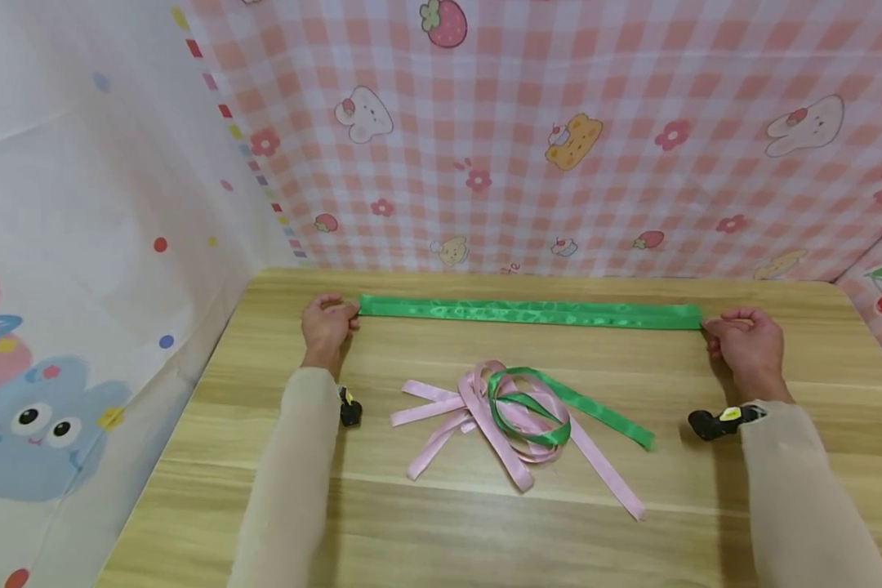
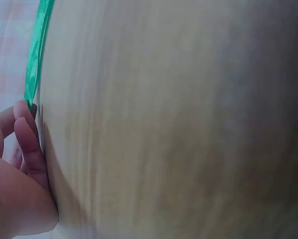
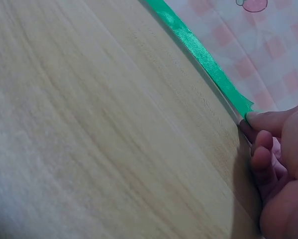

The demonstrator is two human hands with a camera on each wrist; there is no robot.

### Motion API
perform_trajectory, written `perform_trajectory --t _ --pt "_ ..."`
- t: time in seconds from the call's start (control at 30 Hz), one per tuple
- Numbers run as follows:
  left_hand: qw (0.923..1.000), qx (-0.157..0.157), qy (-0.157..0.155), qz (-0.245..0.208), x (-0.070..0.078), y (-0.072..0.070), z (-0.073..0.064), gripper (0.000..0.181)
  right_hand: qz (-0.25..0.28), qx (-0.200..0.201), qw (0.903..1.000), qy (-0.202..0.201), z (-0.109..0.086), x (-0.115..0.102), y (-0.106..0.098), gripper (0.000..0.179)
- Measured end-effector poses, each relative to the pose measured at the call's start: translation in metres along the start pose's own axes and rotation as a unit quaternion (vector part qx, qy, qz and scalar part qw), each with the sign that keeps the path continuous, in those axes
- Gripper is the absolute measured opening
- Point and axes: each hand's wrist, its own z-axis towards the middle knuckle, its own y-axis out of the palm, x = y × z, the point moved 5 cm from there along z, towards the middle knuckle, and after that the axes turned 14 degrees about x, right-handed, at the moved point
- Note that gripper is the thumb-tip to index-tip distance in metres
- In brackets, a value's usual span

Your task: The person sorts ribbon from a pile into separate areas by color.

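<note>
A shiny green ribbon (image 1: 529,314) is stretched straight across the back of the wooden table. Its left end is pinched between the thumb and fingers of my left hand (image 1: 327,327). At the other end, my right hand (image 1: 750,343) pinches the ribbon the same way. The left wrist view shows the green ribbon (image 2: 36,55) running up from the fingertips of the left hand (image 2: 27,154). From the right hand (image 3: 283,159), the ribbon (image 3: 198,55) slants up and to the left in the right wrist view.
Nearer me, a loose heap of pink ribbons (image 1: 478,400) lies mid-table, with another green ribbon (image 1: 603,412) looped over it. A pink checked cloth (image 1: 485,122) hangs behind the table (image 1: 522,539), and a white printed cloth (image 1: 81,204) at the left.
</note>
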Motion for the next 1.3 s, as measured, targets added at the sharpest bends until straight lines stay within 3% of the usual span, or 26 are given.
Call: perform_trajectory --t 0.17,0.43,0.67,0.77,1.03,1.13,1.2,1.3 --pt "1.0 0.003 -0.007 0.004 -0.001 0.0 -0.003 0.041 -0.05 0.011 0.9986 -0.012 0.001 -0.001 -0.001 0.026" --pt "1.0 0.001 0.0 0.009 0.001 0.001 -0.002 0.043 -0.032 0.009 0.9994 -0.009 0.002 -0.001 -0.002 0.029" --pt "0.9997 0.0 0.01 0.022 0.003 -0.001 -0.003 0.043 -0.052 -0.002 0.9984 -0.019 0.001 -0.003 -0.002 0.028" --pt "0.9999 -0.003 0.004 0.012 0.003 -0.001 -0.005 0.044 -0.048 -0.005 0.9986 -0.021 0.001 -0.003 -0.001 0.027" --pt "0.997 -0.012 -0.032 -0.069 0.006 -0.006 -0.006 0.06 0.004 -0.004 0.9998 -0.018 -0.006 -0.004 -0.002 0.028" --pt "0.9972 -0.02 -0.023 -0.069 0.006 -0.01 -0.004 0.061 0.018 -0.005 0.9996 -0.023 -0.01 -0.002 -0.002 0.026" --pt "0.9982 -0.02 -0.002 -0.056 0.003 -0.012 -0.001 0.058 0.026 -0.012 0.9991 -0.032 -0.014 -0.001 -0.003 0.023" --pt "0.9989 -0.026 0.009 -0.039 0.001 -0.013 -0.006 0.054 0.004 -0.029 0.9979 -0.057 -0.02 0.001 -0.007 0.02"
